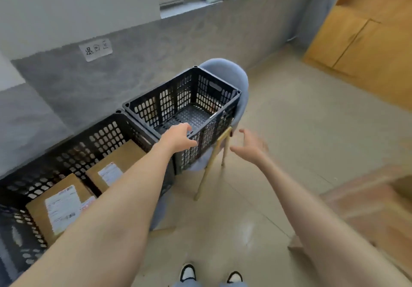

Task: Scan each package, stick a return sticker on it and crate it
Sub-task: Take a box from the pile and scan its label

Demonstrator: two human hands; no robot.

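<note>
An empty black perforated crate stands on a blue chair. My left hand is at its near rim, fingers over the inside and thumb on the outer wall. My right hand hovers open to the right of the crate, beside the chair's wooden leg, holding nothing. A second black crate to the left holds two cardboard packages: one with a white label, partly hidden by my left forearm, and another behind it, also labelled.
A grey wall runs behind both crates. A wooden cabinet stands at the far right. A blurred brown cardboard shape sits at my right. Beige tiled floor lies between, with my shoes at the bottom edge.
</note>
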